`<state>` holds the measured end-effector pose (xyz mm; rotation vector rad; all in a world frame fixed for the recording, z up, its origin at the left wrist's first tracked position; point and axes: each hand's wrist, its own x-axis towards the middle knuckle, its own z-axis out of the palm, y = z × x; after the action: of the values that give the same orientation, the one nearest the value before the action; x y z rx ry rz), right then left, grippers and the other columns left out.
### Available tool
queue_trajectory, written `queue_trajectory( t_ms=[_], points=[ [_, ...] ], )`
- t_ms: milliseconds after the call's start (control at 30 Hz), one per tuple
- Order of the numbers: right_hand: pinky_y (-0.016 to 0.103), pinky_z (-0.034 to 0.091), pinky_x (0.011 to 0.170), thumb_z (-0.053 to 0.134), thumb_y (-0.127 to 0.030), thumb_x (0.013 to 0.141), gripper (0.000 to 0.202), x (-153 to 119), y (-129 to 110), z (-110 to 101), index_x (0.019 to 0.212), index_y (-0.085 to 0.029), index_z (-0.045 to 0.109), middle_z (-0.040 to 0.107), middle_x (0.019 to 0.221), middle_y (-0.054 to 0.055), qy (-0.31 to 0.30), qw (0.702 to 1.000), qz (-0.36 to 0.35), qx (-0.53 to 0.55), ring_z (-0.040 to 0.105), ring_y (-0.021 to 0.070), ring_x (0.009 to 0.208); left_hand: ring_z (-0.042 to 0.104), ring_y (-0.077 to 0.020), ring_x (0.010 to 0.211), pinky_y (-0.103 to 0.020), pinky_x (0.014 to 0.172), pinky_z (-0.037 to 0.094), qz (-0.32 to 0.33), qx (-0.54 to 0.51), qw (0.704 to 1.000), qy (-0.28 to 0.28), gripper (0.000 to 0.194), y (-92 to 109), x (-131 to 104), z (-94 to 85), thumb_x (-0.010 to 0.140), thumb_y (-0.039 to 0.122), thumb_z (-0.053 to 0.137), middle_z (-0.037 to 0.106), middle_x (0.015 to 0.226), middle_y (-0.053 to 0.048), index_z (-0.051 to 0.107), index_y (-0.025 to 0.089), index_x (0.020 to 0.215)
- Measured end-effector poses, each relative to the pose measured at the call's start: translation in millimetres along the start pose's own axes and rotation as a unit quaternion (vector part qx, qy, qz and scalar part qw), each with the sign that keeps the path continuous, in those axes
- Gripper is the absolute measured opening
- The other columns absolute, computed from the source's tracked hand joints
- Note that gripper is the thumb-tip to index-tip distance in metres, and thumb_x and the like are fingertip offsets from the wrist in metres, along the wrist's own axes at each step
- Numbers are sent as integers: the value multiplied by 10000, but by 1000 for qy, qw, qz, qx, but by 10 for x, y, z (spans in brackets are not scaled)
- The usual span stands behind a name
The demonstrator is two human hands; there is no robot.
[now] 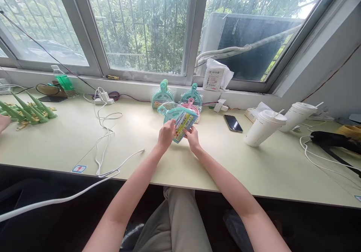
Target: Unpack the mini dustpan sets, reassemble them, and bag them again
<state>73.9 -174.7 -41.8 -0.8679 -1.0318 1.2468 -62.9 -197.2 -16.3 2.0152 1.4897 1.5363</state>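
Observation:
A teal dustpan set (180, 120) in clear wrapping, with a printed label on it, is held tilted above the table. My left hand (167, 133) is closed on its left edge, and my right hand (192, 137) pinches its lower right side. Behind it, against the window ledge, stand wrapped teal sets, one at the left (163, 96) and one at the right (194, 94). A pink one (191, 104) leans in front of the right set, partly hidden by the held set.
White cables (105, 131) run across the table (135, 131) at the left. Rightward are a phone (233, 123) and two white cups (265, 128). Green pointed pieces (31, 111) lie far left beside another person's hand (4, 122). A green bottle (62, 79) stands behind.

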Motion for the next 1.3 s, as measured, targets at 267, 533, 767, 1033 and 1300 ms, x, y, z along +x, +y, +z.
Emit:
queue_trajectory(
  t_ms=[267,533,767,1033,1300],
  points=[
    [331,589,771,749,-304,677,343,36,14,-21,951,-188,579,705,875,27,17,999,12,33,679,163,807,509,-288,955,-394,798,442,127,148,977,-82,192,-3,0,72,873,192,469,533,981,-135,655,215,915],
    [345,588,788,770,-331,666,380,3,-79,-24,963,-182,586,705,931,40,17,998,7,57,679,175,827,504,-246,973,-383,826,388,158,275,948,-32,401,30,-32,81,894,88,397,540,1038,-113,618,249,1187],
    [365,581,801,790,-364,648,402,-18,-101,-22,948,-180,595,703,891,43,14,998,5,57,676,194,863,494,-235,929,-375,799,368,187,346,919,-36,443,90,-55,85,870,50,409,544,999,-102,602,242,1219],
    [364,573,823,776,-338,663,360,30,-113,-74,936,-181,601,698,967,57,46,996,-16,80,668,195,917,521,-229,948,-403,880,332,133,264,955,-12,424,192,-189,272,887,60,389,591,978,-89,633,268,1164],
    [342,580,840,772,-303,677,364,72,-178,-102,973,-191,593,694,1020,53,37,990,-10,136,675,179,927,328,-259,1373,-378,1050,338,-137,-299,912,247,792,96,64,92,754,511,689,358,1464,-104,307,293,1413]
  ],
)
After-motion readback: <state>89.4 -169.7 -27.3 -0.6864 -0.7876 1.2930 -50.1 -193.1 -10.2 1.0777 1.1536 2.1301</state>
